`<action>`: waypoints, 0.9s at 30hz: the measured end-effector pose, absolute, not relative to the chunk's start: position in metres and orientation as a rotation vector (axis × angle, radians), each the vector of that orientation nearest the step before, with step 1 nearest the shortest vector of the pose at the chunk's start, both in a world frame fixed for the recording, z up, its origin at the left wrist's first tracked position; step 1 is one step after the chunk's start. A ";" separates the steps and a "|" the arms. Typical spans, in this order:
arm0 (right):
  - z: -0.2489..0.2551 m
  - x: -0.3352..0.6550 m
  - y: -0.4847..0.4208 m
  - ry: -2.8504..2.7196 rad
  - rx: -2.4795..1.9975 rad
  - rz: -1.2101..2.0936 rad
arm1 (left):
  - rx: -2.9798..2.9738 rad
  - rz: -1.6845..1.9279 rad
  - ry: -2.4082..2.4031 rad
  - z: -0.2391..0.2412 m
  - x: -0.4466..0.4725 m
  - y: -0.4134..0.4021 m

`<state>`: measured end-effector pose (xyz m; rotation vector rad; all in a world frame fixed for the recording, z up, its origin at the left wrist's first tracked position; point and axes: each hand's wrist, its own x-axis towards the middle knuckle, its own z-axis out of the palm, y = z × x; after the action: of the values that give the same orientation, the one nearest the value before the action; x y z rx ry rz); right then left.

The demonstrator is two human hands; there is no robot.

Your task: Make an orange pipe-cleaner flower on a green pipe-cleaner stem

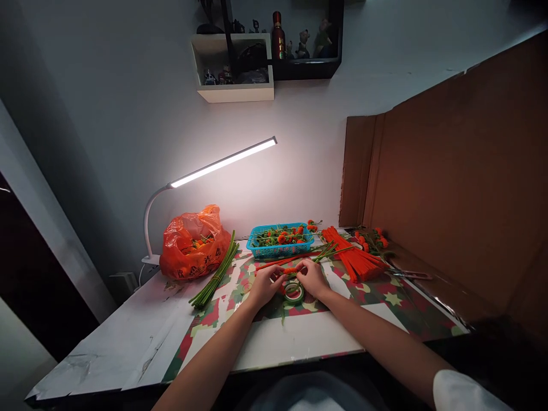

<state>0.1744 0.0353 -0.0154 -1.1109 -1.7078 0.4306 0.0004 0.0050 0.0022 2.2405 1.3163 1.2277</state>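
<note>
A short orange-red piece [290, 272] is being held roughly level and is being pinched near both ends, its finer detail being too small to tell. Just below it in view, a green tape roll [295, 302] is being shown, its pale inner ring being left exposed.

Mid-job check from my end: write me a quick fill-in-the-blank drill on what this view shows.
1. The left hand and right hand hold a small orange-red piece near a roll of tape coloured ____.
2. The basket with flowers in it is ____.
3. As the camera sees it, the plastic bag stands to the ____ of the basket.
4. The lamp is switched ____.

Missing words: green; blue; left; on
</note>
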 end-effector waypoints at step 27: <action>-0.018 0.171 0.035 -1.629 -1.140 0.557 | 2.161 1.355 1.390 0.003 0.000 0.005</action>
<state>0.1712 0.0348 -0.0181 -1.1398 -1.6291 0.5565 0.0000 0.0051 0.0026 2.1610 1.3904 1.3546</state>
